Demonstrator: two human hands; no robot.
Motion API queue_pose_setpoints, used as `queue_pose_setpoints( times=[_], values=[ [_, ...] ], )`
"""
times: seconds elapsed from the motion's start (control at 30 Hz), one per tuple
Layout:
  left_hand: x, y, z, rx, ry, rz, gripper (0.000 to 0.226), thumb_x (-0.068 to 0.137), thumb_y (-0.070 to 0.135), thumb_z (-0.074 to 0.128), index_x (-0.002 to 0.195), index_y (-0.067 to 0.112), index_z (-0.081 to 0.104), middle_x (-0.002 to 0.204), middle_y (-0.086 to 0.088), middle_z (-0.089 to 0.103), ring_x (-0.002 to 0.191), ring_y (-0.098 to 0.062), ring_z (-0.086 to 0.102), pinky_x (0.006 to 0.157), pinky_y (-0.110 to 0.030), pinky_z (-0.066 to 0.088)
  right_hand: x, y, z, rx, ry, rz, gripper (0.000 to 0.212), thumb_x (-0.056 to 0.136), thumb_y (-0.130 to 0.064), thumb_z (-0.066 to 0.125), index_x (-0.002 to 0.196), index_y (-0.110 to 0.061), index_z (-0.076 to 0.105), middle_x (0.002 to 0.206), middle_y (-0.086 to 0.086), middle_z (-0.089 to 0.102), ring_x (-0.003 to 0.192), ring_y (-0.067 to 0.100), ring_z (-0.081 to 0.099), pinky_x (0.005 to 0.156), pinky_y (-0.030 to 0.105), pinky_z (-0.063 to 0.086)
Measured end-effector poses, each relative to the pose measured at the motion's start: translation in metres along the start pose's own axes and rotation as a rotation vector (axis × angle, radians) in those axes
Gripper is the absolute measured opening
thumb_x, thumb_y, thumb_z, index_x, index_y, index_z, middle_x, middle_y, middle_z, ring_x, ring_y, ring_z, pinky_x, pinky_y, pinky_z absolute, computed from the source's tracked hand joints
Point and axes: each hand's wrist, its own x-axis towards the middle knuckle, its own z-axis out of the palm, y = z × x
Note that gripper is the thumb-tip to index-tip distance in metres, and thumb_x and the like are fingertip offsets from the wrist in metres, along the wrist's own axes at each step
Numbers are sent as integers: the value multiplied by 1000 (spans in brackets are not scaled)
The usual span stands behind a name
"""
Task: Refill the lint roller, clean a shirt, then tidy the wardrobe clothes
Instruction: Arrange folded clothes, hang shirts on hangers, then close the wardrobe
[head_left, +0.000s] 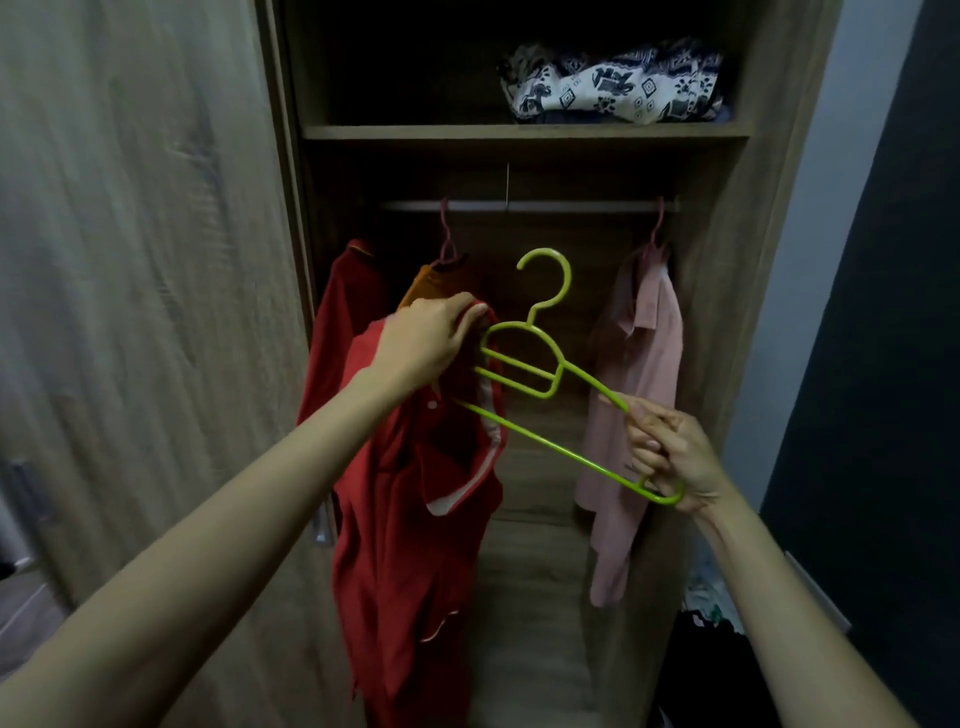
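A red shirt (410, 545) with white trim hangs down from my left hand (426, 343), which grips its collar in front of the open wardrobe. A lime-green plastic hanger (540, 358) is tilted, its left end tucked inside the shirt's neck opening. My right hand (665, 457) grips the hanger's right end, fingers curled round the lower bar. The hanger's hook points up, below the metal rail (530, 206).
On the rail hang another red garment (337, 322) at left, an orange one (421, 283) on a pink hanger, and a pink shirt (639, 395) at right. A patterned cloth bundle (613, 85) lies on the upper shelf. The wardrobe door (135, 260) stands open at left. Dark clothes (711, 649) are piled at lower right.
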Motion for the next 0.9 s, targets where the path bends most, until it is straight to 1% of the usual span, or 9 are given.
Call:
queue_pose_setpoints(
  times=[0.13,0.3,0.37,0.47,0.57,0.67,0.73,0.83,0.9],
  values=[
    [7,-21,-8,123,10,-84,37,100,45,37,112,19,60,98,-17,64,94,-40,61,70,-42,47,-5,-4,-7,18,27,-46,61,62,-41,85,111,-9,70,49,-10,31,31,-3,22,35,15,13],
    [23,-56,1,72,-25,-295,36,100,43,39,108,16,61,101,-22,65,95,-48,60,76,-46,48,-9,-21,-6,-59,22,-46,37,76,-28,69,108,-9,72,50,-9,27,32,-1,21,34,13,17],
    [26,-65,8,29,-29,-327,35,100,40,40,101,13,62,98,-21,66,93,-47,61,73,-45,48,-10,-24,-6,-70,-6,-44,48,69,-35,80,109,-8,71,50,-8,27,32,-1,21,33,11,21],
    [28,-63,19,-29,-45,-336,34,100,38,42,98,12,63,93,-21,67,91,-46,62,71,-44,48,-7,-18,-4,-110,-15,-24,65,57,-45,87,110,-11,71,50,-9,27,33,-1,20,37,16,11],
    [29,-39,29,-80,-65,-254,33,100,37,43,97,11,64,92,-20,67,91,-43,62,73,-43,48,1,-6,3,-113,11,-8,58,62,-41,84,110,-9,71,51,-9,27,33,0,19,38,16,11],
    [28,-10,38,-165,-25,-118,30,100,34,44,86,13,61,83,-14,67,87,-38,63,69,-40,46,8,3,11,-60,70,8,38,78,-25,66,111,-7,67,49,-9,28,32,-1,20,33,12,19],
    [26,2,41,-183,-36,-38,29,101,36,43,89,16,62,80,-10,67,84,-34,65,66,-37,46,9,5,10,-32,88,11,35,82,-20,58,114,-5,64,48,-9,28,32,-1,21,32,13,20],
    [25,3,40,0,-44,104,42,99,50,31,107,24,63,96,-4,71,96,-28,66,76,-40,51,7,3,-1,30,41,-3,50,72,-29,76,114,-5,67,49,-10,30,31,-2,23,34,15,16],
    [29,-4,40,80,-31,213,51,97,53,23,116,27,62,108,1,70,110,-20,62,91,-40,43,5,-1,-9,51,4,-15,61,64,-35,85,114,-5,68,49,-10,31,30,-3,23,35,16,13]
  ],
)
